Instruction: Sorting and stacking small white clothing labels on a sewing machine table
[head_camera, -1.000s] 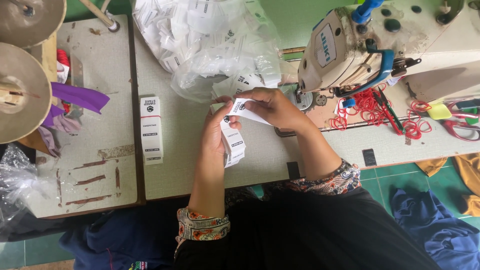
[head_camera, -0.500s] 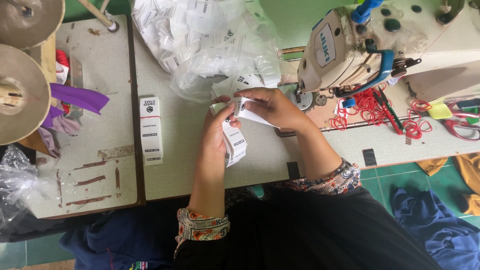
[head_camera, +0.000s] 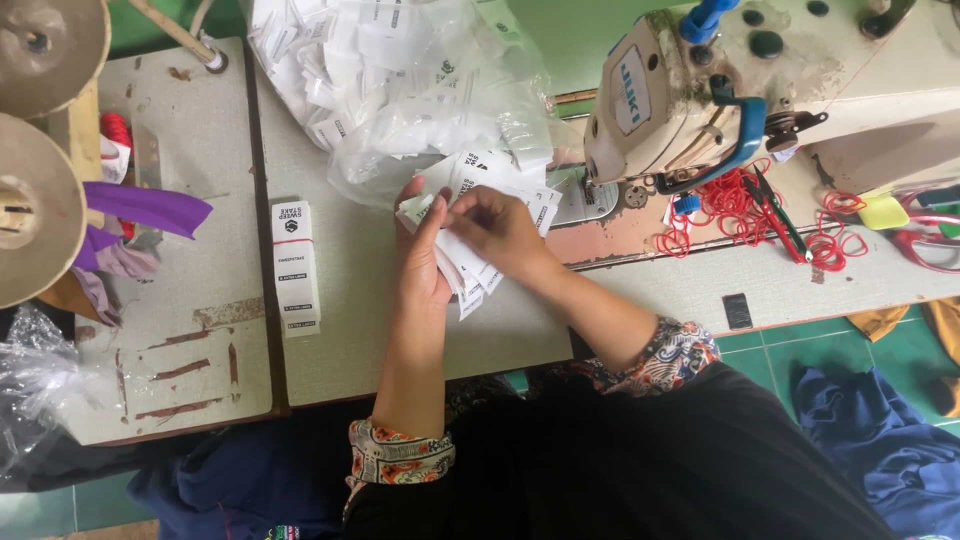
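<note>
At the centre of the frame both hands meet over a stack of small white printed fabric labels (head_camera: 468, 275). The left hand (head_camera: 422, 262) is curled around the stack from below, fingers pressed together along its edge. The right hand (head_camera: 497, 225) lies across the top, thumb and forefinger pinching the uppermost label. The stack hangs just above the pale grey work surface (head_camera: 340, 330), its lower end fanned out toward the bottom of the frame.

Just above the hands, a clear plastic bag full of loose white labels (head_camera: 400, 80) spills open. To the left of the hands lies a banded bundle of white labels (head_camera: 295, 265), well apart from them. In the upper right stands a cream industrial sewing machine (head_camera: 700, 90), with red rubber bands (head_camera: 730, 205) scattered below it. A strip of purple cloth (head_camera: 150, 208) lies at the left edge.
</note>
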